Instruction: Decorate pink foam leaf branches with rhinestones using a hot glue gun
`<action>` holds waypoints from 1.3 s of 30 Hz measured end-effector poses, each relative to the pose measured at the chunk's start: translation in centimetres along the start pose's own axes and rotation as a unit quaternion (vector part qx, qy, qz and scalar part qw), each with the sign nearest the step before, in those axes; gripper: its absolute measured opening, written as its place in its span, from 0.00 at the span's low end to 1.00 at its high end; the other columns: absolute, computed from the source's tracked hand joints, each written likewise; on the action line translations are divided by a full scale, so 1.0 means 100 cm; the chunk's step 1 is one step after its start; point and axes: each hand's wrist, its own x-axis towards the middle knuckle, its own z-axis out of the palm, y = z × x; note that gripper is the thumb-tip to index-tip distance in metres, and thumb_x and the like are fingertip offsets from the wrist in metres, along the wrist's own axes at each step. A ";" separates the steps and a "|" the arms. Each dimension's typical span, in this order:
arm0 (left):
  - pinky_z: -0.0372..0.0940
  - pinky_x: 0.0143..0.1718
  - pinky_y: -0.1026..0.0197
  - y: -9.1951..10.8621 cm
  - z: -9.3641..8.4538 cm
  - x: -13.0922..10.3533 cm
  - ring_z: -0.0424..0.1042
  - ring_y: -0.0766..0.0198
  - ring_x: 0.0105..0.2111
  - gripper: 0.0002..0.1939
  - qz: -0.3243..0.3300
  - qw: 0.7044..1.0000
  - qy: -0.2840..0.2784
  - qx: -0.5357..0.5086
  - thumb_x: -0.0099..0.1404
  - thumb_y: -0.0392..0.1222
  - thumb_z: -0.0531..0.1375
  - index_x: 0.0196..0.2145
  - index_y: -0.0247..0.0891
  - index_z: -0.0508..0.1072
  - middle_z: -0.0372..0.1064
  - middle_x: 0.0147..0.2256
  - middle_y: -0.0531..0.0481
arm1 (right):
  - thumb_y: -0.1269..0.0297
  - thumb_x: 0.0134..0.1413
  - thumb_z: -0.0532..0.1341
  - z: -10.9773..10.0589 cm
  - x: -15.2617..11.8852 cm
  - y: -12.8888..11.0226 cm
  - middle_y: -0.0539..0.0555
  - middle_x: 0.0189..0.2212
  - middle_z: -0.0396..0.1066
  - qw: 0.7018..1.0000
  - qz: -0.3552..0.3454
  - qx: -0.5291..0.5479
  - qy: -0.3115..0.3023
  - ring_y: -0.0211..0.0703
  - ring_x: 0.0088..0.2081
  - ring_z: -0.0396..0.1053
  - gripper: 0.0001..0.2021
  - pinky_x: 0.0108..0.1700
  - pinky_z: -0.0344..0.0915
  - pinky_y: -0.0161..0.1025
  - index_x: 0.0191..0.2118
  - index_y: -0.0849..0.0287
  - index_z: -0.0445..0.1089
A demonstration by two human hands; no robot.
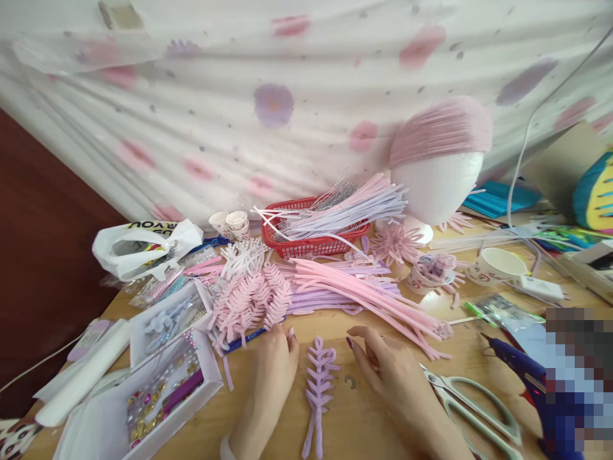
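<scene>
A lavender pipe-cleaner leaf sprig [318,390] lies flat on the table between my hands, its two stems towards me and a loop at its top right. My left hand [274,364] rests to its left, beside the pile of pink pipe-cleaner leaves [253,297]. Its fingers are loosely bent and partly hidden, and nothing shows in them. On the other side, my right hand [385,364] is apart from the sprig, with thumb and forefinger slightly separated and nothing between them. Green-handled scissors [472,409] lie by my right wrist.
Behind my hands lie pink pipe cleaners [359,291] and a red basket [313,246] of more stems. White boxes [205,377] with beads stand left. A blue glue gun [520,370] is at right, below a paper cup [498,265]. A foam head [435,179] stands at the back.
</scene>
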 end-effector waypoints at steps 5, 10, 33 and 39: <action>0.66 0.36 0.61 0.006 -0.003 0.007 0.81 0.56 0.37 0.11 0.090 0.996 -0.001 0.001 0.72 0.34 0.54 0.40 0.35 0.77 0.82 0.36 0.43 | 0.58 0.71 0.48 -0.007 -0.013 -0.004 0.48 0.18 0.70 0.999 -0.011 0.026 -0.016 0.42 0.18 0.70 0.14 0.22 0.58 0.34 0.45 0.56 0.69; 0.71 0.42 0.54 0.017 -0.001 0.024 0.80 0.56 0.38 0.12 0.122 0.992 0.013 0.038 0.75 0.40 0.54 0.48 0.36 0.75 0.80 0.39 0.44 | 0.55 0.72 0.47 -0.003 -0.037 -0.001 0.47 0.17 0.69 0.998 -0.054 0.026 -0.021 0.41 0.19 0.70 0.16 0.24 0.57 0.34 0.44 0.53 0.70; 0.72 0.44 0.51 0.006 -0.006 -0.023 0.78 0.58 0.41 0.11 -0.009 0.999 0.022 0.029 0.72 0.43 0.59 0.48 0.36 0.75 0.77 0.43 0.46 | 0.57 0.70 0.50 -0.003 -0.054 0.031 0.48 0.17 0.70 0.990 -0.112 0.036 -0.082 0.43 0.18 0.71 0.14 0.22 0.59 0.35 0.41 0.52 0.71; 0.67 0.36 0.59 -0.037 -0.007 -0.078 0.81 0.53 0.35 0.15 -0.182 0.976 0.113 0.038 0.75 0.38 0.50 0.47 0.34 0.75 0.81 0.32 0.42 | 0.54 0.71 0.48 0.009 -0.054 0.011 0.45 0.14 0.66 0.994 -0.074 0.060 -0.057 0.42 0.16 0.68 0.15 0.20 0.57 0.35 0.40 0.52 0.70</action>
